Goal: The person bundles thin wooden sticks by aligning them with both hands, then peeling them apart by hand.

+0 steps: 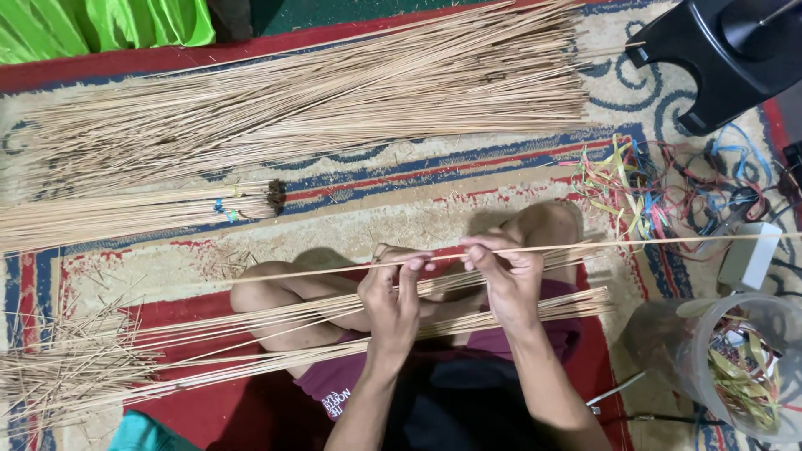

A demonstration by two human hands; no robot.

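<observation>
Now we hold one long thin stick [585,245] level above our crossed legs, and both hands are closed on it in a pinch. Our left hand [391,296] grips it between thumb and fingertips near its middle; our right hand [508,280] pinches it just beside, a little further along. The stick runs well out past both hands, its right end reaching toward the clear plastic jar [735,367] of coloured strips, its left end tapering off over our knee.

Under the hands, a loose sheaf of similar sticks [251,334] lies across our lap and thighs, fanning out to the left onto the patterned carpet [401,209]. Further off, a big heap of sticks [317,100] lies across the carpet, and a smaller tied bundle [142,215] sits below it. A tangle of coloured bands [643,188] lies to the right, near a black plastic stool [718,58].

To work this stick well, we judge it best to keep the two pinches close together, so the thin shaft is supported where the fingers act and does not bow or snap. We keep the grip light and let the long free ends float clear of the sheaf below, so they do not catch on the sticks in our lap.
</observation>
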